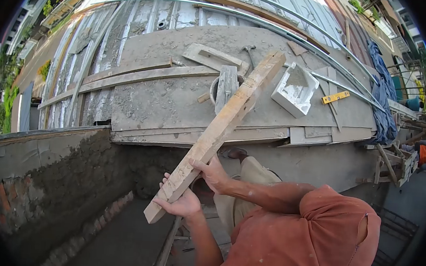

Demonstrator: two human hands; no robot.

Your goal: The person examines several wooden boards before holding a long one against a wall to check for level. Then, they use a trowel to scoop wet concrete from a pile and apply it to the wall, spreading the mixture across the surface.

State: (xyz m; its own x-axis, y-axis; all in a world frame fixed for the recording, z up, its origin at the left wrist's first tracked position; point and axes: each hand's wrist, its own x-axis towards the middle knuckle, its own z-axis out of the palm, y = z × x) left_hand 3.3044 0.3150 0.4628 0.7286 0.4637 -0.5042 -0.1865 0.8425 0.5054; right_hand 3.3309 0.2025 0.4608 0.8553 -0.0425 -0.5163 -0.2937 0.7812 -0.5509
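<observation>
Two hands grip one long plank [216, 133] near its lower end. The left hand [181, 205] cups it from underneath, fingers curled up around the edge, seemingly to carry the weight. The right hand [213, 174] lies just above it on the plank's upper face, fingers folded over the side, likely to steady and steer it. Held this way the plank slopes up and away from the person, its far end over the deck [175, 101], a mortar-crusted sheet of boards beyond.

A bucket [216, 91] sits under the plank's upper half with a short board propped in it. A white trough [295, 89] lies just right of the plank's far end, and a yellow level [335, 97] lies right of the trough, both flat on the deck, probably within reach for the work. A hammer [248, 51] rests just left of the plank's tip. Blue cloth [381, 95] drapes down the deck's right edge. Left of the plank's lower end stands a brick wall [47, 176], its upper part coated with grey render and bare bricks showing lower down.

No brand, label or writing can be read anywhere; any marks on the level are too small to make out.
</observation>
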